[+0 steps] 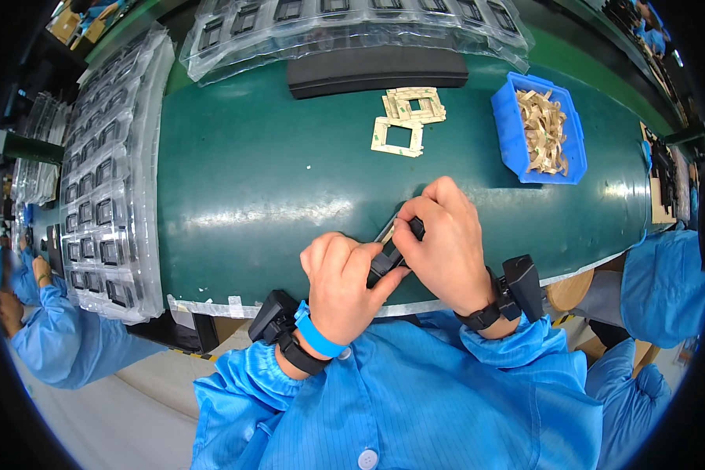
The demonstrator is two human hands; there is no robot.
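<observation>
My left hand (339, 276) and my right hand (448, 244) meet over the near part of the green table. Between them is a small black rectangular plastic frame (381, 265), tilted and partly hidden by my fingers. The left thumb and fingers grip its near end. My right thumb and forefinger pinch together at its far end, by a thin pale strip along the edge. Beyond the hands lie several cream square adhesive frames with cut-out middles; one frame (378, 144) lies nearest, and a small overlapping pile (406, 102) sits just behind it.
At the right stands a blue bin (511, 147) of tan curled strips. A long black foam block (376, 72) lies at the back, before a clear tray (290, 45) of black parts. More such trays (137, 196) are stacked left. Co-workers in blue (74, 337) sit on both sides.
</observation>
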